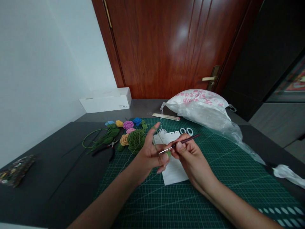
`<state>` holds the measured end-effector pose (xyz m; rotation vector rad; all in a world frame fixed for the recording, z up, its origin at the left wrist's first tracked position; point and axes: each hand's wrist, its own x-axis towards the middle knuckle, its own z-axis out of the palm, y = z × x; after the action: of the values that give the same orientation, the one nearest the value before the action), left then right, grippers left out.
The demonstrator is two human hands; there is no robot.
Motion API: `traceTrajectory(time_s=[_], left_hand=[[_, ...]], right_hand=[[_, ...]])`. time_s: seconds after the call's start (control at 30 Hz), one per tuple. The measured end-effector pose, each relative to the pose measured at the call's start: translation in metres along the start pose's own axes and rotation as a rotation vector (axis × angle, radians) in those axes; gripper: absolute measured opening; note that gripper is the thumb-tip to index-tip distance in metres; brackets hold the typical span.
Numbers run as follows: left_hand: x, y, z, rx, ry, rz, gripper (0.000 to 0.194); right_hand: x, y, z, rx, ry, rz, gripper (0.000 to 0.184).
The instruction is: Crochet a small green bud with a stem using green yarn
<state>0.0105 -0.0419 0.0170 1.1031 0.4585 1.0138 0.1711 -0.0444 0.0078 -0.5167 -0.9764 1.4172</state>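
Note:
My right hand (pixel 188 151) is closed around the dark handle of a crochet hook (pixel 187 140), its silver tip pointing left toward my other hand. My left hand (pixel 151 151) has its index finger raised with green yarn (pixel 160 137) looped over it. Thumb and fingers of that hand pinch a small green crocheted piece (pixel 169 154), mostly hidden between the hands. Just left of my left hand lies a bundle of green yarn (pixel 136 141). Beneath both hands is a white sheet of paper (pixel 175 171).
Crocheted flowers (pixel 128 125), green stems (pixel 105 140) and pliers (pixel 111 145) lie on the left. White-handled scissors (pixel 186 131) and a ruler (pixel 166 117) lie beyond my hands on the green cutting mat (pixel 152 203). Behind stand a white box (pixel 107 101) and a plastic bag (pixel 202 105).

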Motion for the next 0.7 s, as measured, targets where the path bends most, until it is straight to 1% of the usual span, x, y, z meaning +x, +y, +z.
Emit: traceTrajectory(time_s=[0.07, 0.1, 0.13, 0.2, 0.23, 0.27, 0.33, 0.37, 0.43, 0.53, 0.57, 0.6, 0.63, 0.67, 0.7], left_hand=[[0.003, 0.005, -0.004, -0.052, 0.045, 0.019, 0.106], [0.004, 0.008, -0.006, -0.092, 0.059, 0.031, 0.09], [0.005, 0.012, -0.008, -0.121, 0.06, 0.007, 0.072], [0.005, 0.02, -0.01, -0.129, 0.071, -0.025, 0.049], [0.005, 0.023, -0.011, -0.045, 0.081, -0.02, 0.047], [0.004, 0.026, -0.011, 0.106, 0.094, 0.01, 0.052], [0.003, 0.027, -0.012, 0.473, 0.135, 0.114, 0.056], [0.002, 0.027, -0.012, 0.609, 0.162, 0.169, 0.053], [0.001, 0.026, -0.01, 0.747, 0.216, 0.26, 0.044], [0.001, 0.034, -0.001, 0.827, 0.28, 0.335, 0.015], [0.0, 0.038, 0.006, 0.831, 0.295, 0.336, 0.013], [-0.001, 0.044, 0.014, 0.817, 0.31, 0.305, 0.021], [-0.004, 0.048, 0.023, 0.75, 0.308, 0.261, 0.027], [-0.008, 0.052, 0.033, 0.645, 0.292, 0.226, 0.033], [-0.012, 0.053, 0.044, 0.524, 0.291, 0.23, 0.036]], right_hand=[[0.005, 0.0, -0.005, 0.037, 0.022, 0.03, 0.024], [0.008, 0.0, -0.008, 0.069, 0.028, 0.064, 0.027], [0.01, 0.0, -0.011, 0.106, 0.031, 0.11, 0.029], [0.014, -0.001, -0.015, 0.167, 0.03, 0.205, 0.032], [0.015, -0.001, -0.016, 0.185, 0.026, 0.238, 0.033], [0.015, -0.002, -0.016, 0.195, 0.022, 0.259, 0.033], [0.014, -0.004, -0.015, 0.204, 0.008, 0.267, 0.034], [0.014, -0.005, -0.013, 0.208, -0.001, 0.268, 0.035], [0.013, -0.008, -0.01, 0.211, -0.024, 0.262, 0.035], [0.016, -0.019, -0.002, 0.217, -0.058, 0.233, 0.033], [0.017, -0.024, 0.001, 0.222, -0.066, 0.215, 0.033], [0.019, -0.029, 0.005, 0.227, -0.072, 0.194, 0.033], [0.019, -0.035, 0.009, 0.232, -0.077, 0.17, 0.033], [0.018, -0.04, 0.014, 0.235, -0.08, 0.141, 0.033], [0.015, -0.044, 0.019, 0.235, -0.083, 0.109, 0.032]])
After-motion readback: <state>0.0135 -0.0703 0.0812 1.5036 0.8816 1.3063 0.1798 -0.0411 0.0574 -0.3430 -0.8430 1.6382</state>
